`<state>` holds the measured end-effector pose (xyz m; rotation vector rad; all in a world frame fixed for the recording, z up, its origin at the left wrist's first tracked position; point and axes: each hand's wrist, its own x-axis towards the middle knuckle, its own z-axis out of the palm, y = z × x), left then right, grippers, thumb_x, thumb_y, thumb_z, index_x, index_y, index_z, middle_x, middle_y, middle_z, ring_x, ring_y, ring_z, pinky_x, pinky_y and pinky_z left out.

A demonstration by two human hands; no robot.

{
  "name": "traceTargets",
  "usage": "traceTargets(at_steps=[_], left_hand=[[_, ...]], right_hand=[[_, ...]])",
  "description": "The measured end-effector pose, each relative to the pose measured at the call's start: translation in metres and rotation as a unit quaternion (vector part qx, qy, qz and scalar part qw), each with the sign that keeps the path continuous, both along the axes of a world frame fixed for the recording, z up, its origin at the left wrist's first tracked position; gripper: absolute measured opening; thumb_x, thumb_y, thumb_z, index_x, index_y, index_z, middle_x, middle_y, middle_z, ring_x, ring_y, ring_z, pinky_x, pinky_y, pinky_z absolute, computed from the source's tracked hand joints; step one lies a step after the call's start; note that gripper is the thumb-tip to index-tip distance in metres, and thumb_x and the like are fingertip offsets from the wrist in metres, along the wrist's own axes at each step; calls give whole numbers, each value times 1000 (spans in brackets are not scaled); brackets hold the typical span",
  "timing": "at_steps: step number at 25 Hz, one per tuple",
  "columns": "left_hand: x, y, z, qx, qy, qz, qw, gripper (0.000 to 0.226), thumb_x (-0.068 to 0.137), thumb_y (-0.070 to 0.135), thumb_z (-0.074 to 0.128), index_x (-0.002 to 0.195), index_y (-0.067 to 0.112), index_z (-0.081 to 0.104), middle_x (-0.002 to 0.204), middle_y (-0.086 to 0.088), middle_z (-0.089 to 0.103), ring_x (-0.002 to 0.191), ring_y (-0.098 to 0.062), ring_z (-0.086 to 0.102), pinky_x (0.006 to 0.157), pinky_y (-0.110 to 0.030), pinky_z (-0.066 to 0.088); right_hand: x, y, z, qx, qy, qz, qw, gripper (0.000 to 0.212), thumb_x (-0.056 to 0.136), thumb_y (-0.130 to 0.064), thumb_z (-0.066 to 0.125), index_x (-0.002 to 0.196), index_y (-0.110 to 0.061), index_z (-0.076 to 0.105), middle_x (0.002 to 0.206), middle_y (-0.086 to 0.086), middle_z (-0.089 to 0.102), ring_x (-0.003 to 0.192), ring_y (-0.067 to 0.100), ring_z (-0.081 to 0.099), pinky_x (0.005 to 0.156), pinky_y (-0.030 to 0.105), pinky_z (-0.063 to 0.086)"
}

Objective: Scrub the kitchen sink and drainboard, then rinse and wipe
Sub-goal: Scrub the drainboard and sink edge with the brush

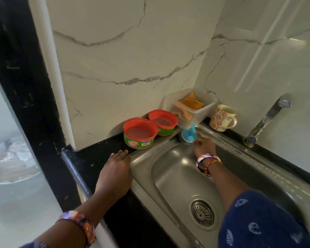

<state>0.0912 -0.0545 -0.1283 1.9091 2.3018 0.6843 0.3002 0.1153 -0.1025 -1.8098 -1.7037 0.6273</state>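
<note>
from the head view, my right hand (203,146) reaches to the sink's (175,169) far corner, fingers curled round the blue scrubber (189,136) at the rim. it lies straight ahead of that grip, handle pointing up and away; my right is the nearer hand. my left hand (117,169) rests flat and released on the black counter (89,158), at the sink's left edge. two red-rimmed soap tubs (140,133) sit beyond; a clear box (191,106) holds orange cloths.
</note>
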Motion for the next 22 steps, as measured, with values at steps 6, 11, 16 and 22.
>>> traceTargets(at_steps=[6, 11, 16, 22], left_hand=[[-2, 1, -4, 4, -9, 10, 1000, 49, 95, 11, 37, 144, 14, 37, 155, -3, 26, 145, -14, 18, 117, -26, 7], [-1, -1, -1, 8, -32, 19, 999, 50, 95, 12, 39, 144, 15, 36, 155, -1, 26, 145, -14, 17, 117, -25, 11], [-5, 5, -12, 9, 4, 14, 1000, 48, 97, 16, 37, 145, 16, 34, 155, 3, 24, 145, -9, 15, 112, -18, 2], [-7, 9, -17, 14, 13, 19, 1000, 50, 95, 16, 39, 145, 18, 34, 155, 5, 24, 144, -6, 14, 113, -18, 2]], right_hand=[[-21, -119, -5, -76, 161, 196, 964, 43, 95, -12, 50, 135, -24, 44, 50, -13, 47, 37, -2, 39, 41, 12, 31], [-20, -109, 5, -49, 96, 350, 930, 41, 94, -7, 52, 133, -17, 44, 41, -29, 48, 44, -15, 47, 52, 3, 36], [15, -21, 12, -44, 47, 241, 968, 36, 94, -14, 54, 130, -17, 54, 39, -14, 46, 36, -2, 38, 42, 10, 30], [50, 51, 22, 13, -85, 74, 994, 38, 95, -22, 50, 132, -12, 53, 114, 17, 63, 97, 30, 59, 89, 36, 44]])
